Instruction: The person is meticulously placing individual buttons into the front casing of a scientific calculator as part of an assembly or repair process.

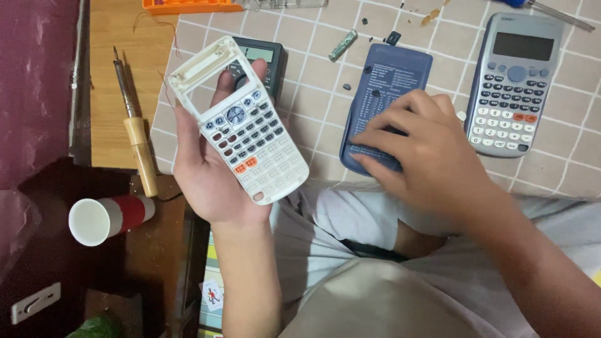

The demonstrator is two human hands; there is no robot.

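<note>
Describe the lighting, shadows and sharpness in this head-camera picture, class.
Head view: soft, even indoor light, no harsh glare. The right hand throws a faint shadow on the dark blue cover. The left hand and its white calculator shell are sharp. The left edge, around the paper cup, is dim.

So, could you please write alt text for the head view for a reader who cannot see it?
The left hand holds up a white calculator front shell with an empty screen window, while the right hand rests on a dark blue calculator cover lying on a checked cloth. A grey calculator and soldering iron lie nearby.
</note>
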